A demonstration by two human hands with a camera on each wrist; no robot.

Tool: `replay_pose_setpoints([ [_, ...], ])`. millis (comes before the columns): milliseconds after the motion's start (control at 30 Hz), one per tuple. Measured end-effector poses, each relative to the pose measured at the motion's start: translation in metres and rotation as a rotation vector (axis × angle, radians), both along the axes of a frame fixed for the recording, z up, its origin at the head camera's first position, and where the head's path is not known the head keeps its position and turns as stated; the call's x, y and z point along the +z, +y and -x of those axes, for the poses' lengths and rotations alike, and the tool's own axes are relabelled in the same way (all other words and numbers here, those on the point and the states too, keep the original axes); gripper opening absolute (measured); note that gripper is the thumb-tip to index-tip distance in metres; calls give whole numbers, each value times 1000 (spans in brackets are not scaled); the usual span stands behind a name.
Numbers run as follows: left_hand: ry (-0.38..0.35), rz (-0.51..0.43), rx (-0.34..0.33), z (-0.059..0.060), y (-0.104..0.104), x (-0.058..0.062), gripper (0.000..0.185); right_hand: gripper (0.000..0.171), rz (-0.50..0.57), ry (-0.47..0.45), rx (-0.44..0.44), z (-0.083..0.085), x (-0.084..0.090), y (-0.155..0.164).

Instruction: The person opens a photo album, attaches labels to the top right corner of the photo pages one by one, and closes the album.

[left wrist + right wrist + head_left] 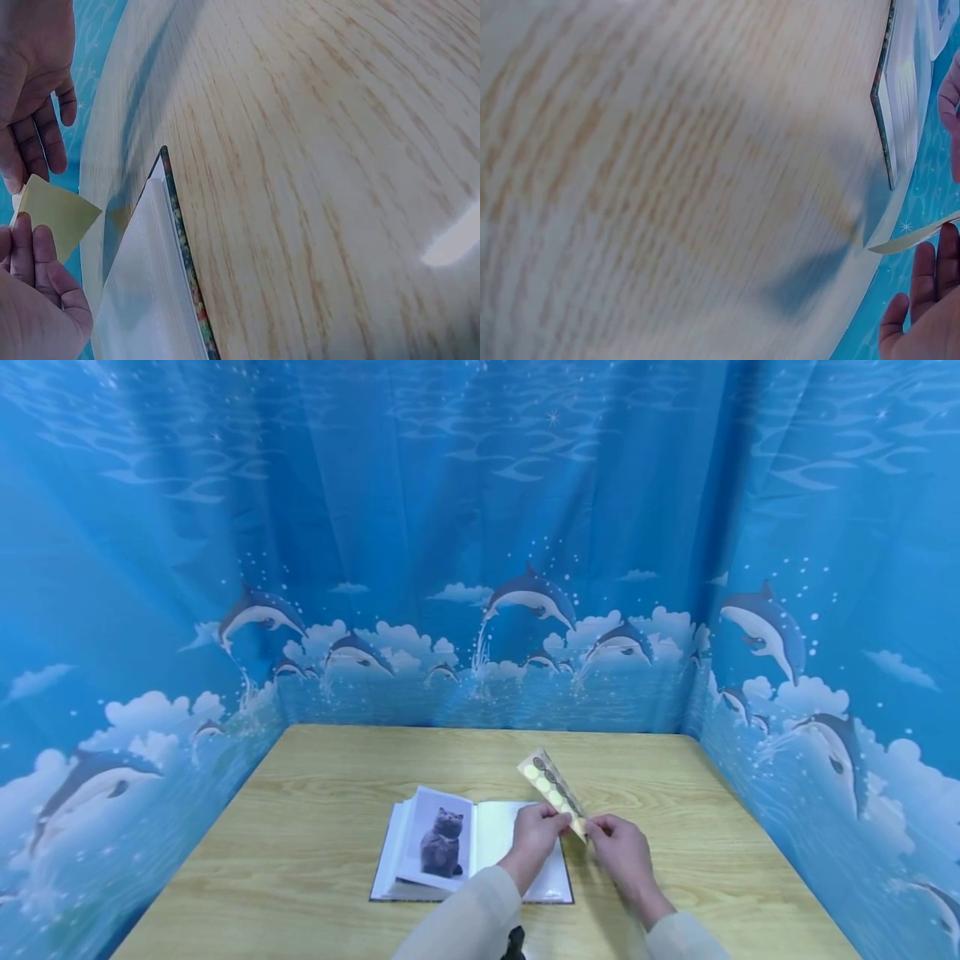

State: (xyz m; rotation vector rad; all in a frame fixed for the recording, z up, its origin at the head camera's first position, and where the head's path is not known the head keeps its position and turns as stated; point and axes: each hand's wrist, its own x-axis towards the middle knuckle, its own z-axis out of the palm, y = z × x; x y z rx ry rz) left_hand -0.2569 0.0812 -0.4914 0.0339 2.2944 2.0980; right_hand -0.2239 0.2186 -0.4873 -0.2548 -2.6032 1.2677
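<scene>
A narrow sticker strip (551, 785) with round dots, pale and dark, is held tilted above the wooden table (315, 827). My left hand (557, 823) pinches its lower end from the left. My right hand (596, 829) pinches the same end from the right. An open album (465, 852) lies flat under my left hand, with a photo of a grey cat (441, 842) on its left page. In the left wrist view the strip's yellowish back (56, 217) shows between my left hand (34, 285) and my right hand (34, 90). The right wrist view shows the strip's edge (922, 236) above my right hand (926, 307).
Blue curtains printed with dolphins (480, 568) close off the table at the back and on both sides. The album's edge (184, 262) sits near the table's front. Bare wood lies to the left and right of the album and behind it.
</scene>
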Motion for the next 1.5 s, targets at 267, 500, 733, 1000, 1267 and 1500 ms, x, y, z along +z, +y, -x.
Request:
replay_pose_setpoints([
  [267, -20, -39, 8, -1, 0, -1, 7, 25, 56, -14, -43, -2, 2, 9],
  [500, -4, -77, -37, -3, -3, -3, 8, 28, 34, 2, -111, -4, 1, 23],
  [733, -97, 10, -161, -10, 1, -6, 9, 32, 15, 11, -135, -3, 2, 28],
  [1000, 59, 361, -255, -16, 2, -4, 15, 33, 41, -10, -108, -6, 7, 24],
  [1267, 227, 589, -196, -15, -5, -1, 37, 30, 52, -31, -105, -3, 4, 20],
  [1500, 330, 658, -217, -17, -10, 2, 30, 31, 28, 2, -94, 0, 1, 18],
])
